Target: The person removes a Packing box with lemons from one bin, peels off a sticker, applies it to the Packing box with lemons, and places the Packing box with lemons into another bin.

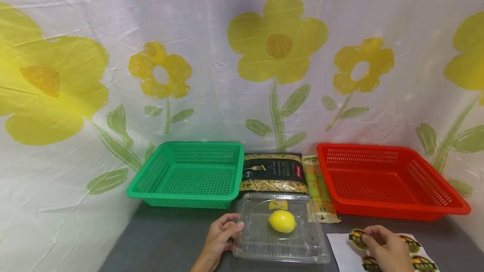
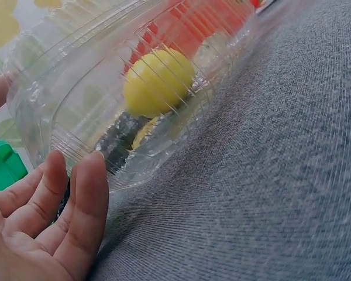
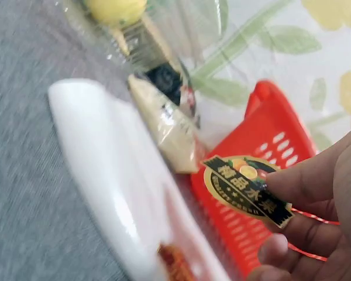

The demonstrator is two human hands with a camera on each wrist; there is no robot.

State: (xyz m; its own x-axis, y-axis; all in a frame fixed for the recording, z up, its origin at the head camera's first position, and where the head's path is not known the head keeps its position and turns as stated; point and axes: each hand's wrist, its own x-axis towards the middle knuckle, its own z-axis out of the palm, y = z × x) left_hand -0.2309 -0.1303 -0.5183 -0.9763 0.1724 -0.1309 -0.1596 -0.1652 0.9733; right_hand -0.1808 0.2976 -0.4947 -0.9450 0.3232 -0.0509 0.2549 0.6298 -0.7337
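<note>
My left hand (image 1: 221, 234) holds the left edge of a clear plastic clamshell box (image 1: 261, 244), its thumb on top and its fingertips against the side. The lid is down, and a yellow lemon (image 1: 282, 221) shows through the plastic; the left wrist view has the lemon (image 2: 159, 82) behind the ribbed wall. My right hand (image 1: 389, 249) pinches an oval black-and-gold fruit sticker (image 1: 357, 239) between thumb and forefinger. In the right wrist view the sticker (image 3: 245, 190) is off the white backing sheet (image 3: 105, 158), its printed face showing.
A green basket (image 1: 185, 202) stands at the back left, a red basket (image 1: 393, 211) at the back right. Between them lie a dark pasta bag (image 1: 274, 173) and a long noodle packet (image 1: 321, 192). Several more stickers (image 1: 423, 263) lie on the sheet around my right hand.
</note>
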